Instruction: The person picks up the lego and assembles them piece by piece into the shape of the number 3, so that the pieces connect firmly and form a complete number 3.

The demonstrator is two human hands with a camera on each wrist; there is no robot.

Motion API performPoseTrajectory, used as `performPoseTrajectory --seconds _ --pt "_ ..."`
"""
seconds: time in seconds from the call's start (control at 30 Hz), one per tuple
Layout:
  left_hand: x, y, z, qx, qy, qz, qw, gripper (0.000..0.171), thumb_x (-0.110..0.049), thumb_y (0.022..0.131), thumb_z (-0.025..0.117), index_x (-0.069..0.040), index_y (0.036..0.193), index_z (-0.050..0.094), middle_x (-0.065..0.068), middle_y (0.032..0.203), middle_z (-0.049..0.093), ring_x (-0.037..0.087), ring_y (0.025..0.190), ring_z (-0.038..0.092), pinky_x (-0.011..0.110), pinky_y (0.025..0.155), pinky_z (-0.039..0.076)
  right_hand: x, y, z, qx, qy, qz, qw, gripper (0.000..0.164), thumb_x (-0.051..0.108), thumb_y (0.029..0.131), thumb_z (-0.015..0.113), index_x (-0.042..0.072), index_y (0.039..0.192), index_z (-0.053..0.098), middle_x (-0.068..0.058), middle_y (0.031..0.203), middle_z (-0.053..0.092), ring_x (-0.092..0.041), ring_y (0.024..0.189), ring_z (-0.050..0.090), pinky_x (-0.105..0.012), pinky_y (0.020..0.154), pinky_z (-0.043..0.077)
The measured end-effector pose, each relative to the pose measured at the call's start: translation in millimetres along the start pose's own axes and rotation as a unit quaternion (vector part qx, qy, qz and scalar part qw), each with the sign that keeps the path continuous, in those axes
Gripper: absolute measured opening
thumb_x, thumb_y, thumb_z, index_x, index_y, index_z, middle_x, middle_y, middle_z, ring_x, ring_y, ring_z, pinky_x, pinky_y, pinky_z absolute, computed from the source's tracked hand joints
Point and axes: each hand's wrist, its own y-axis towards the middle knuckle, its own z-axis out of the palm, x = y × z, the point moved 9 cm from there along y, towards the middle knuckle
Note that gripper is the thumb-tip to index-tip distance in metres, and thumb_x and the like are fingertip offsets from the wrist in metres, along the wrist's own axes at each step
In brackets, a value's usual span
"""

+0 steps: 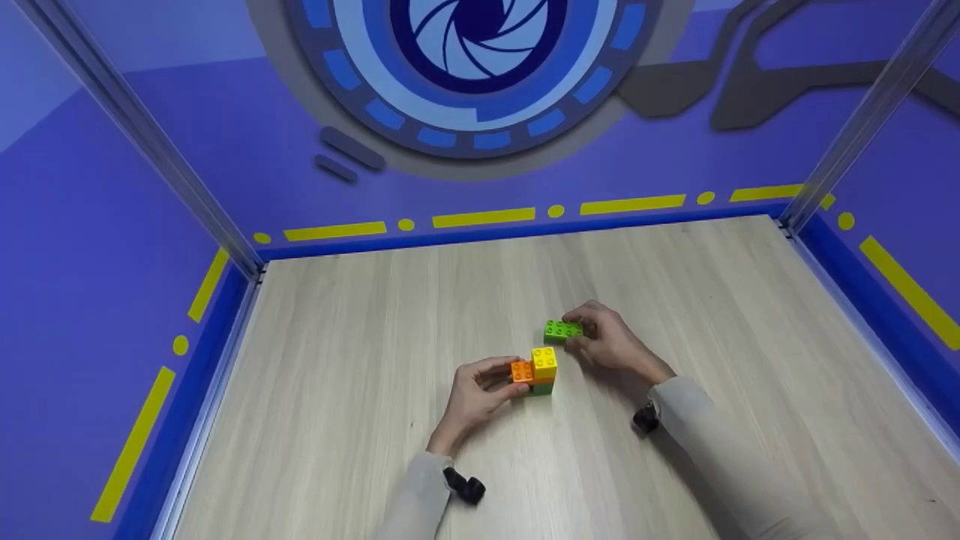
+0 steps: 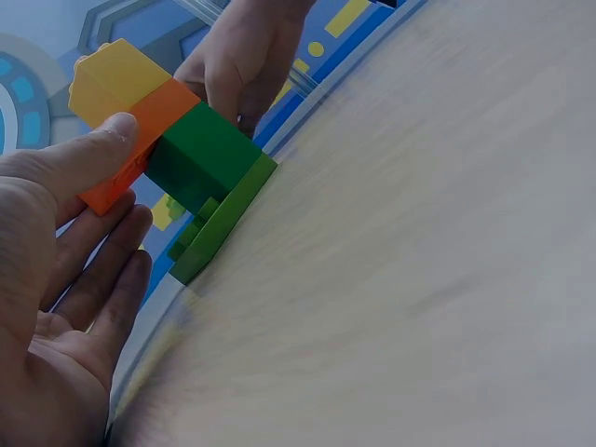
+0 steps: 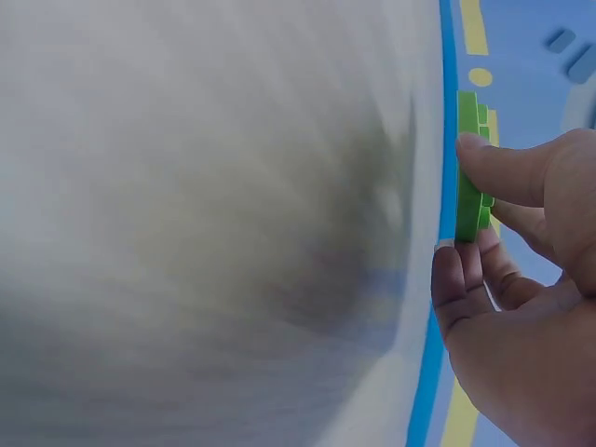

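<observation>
My left hand (image 1: 476, 394) pinches the orange brick (image 1: 521, 371) of a small stack between thumb and fingers. A yellow brick (image 1: 544, 363) sits on top of the orange one. Below it, a dark green brick (image 2: 207, 156) stands on a thin light green brick (image 2: 223, 223) with bare studs on one side. Just behind the stack and to its right, my right hand (image 1: 607, 341) pinches a flat light green brick (image 1: 561, 330), studs up. In the right wrist view, the thumb presses one long side of this green brick (image 3: 467, 177).
The pale wooden tabletop (image 1: 360, 360) lies under both hands. Blue printed panels (image 1: 195, 112) close it in at the back and both sides, with metal posts (image 1: 862, 112) at the back corners. Black wrist straps (image 1: 466, 487) sit over the grey sleeves (image 1: 720, 435).
</observation>
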Motion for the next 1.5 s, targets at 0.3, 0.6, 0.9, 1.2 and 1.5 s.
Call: performPoseTrajectory --seconds 0.3,0.6,0.9,1.2,1.5 --pt "0.3 -1.4 0.0 -0.002 -0.002 -0.011 0.9999 0.04 -0.013 0.092 0.086 -0.009 0.13 0.076 0.012 0.131 0.075 0.025 0.123 0.072 0.035 0.105 0.059 20 -1 -11 -0.012 0.004 -0.031 0.999 0.031 0.005 0.096 0.079 0.008 0.127 0.076 -0.009 0.123 0.069 -0.029 0.111 0.065 -0.049 0.096 0.057" --pt "-1.8 0.4 1.0 0.0 -0.003 -0.003 1.0 0.04 -0.014 0.092 0.085 -0.008 0.131 0.075 0.012 0.132 0.075 0.026 0.124 0.072 0.035 0.106 0.058 45 -3 -20 -0.009 0.014 -0.056 0.998 0.032 0.006 0.098 0.077 0.01 0.129 0.076 -0.009 0.124 0.067 -0.027 0.11 0.063 -0.049 0.096 0.057" --pt "-1.3 0.7 0.8 0.0 0.0 -0.003 1.0 0.04 -0.015 0.092 0.086 -0.009 0.131 0.076 0.01 0.131 0.075 0.024 0.123 0.072 0.034 0.105 0.059 66 -7 -22 -0.003 0.011 -0.075 0.997 0.033 0.01 0.099 0.078 0.01 0.131 0.075 -0.009 0.122 0.067 -0.026 0.109 0.064 -0.051 0.096 0.058" --pt "0.2 -2.1 -0.4 -0.003 0.01 -0.018 0.9998 0.042 -0.019 0.092 0.086 -0.012 0.132 0.076 0.008 0.132 0.075 0.023 0.124 0.071 0.031 0.104 0.058 86 -14 -21 0.006 0.016 -0.121 0.993 0.032 0.01 0.097 0.079 0.011 0.129 0.077 -0.005 0.119 0.069 -0.022 0.109 0.063 -0.045 0.094 0.058" --pt "0.9 0.0 0.1 0.001 0.003 -0.014 0.9999 0.04 -0.018 0.092 0.086 -0.012 0.131 0.076 0.007 0.133 0.075 0.023 0.124 0.071 0.032 0.105 0.058 98 -18 -15 0.035 0.022 -0.126 0.991 0.032 0.013 0.099 0.078 0.013 0.131 0.076 -0.003 0.121 0.07 -0.021 0.111 0.064 -0.035 0.094 0.055"
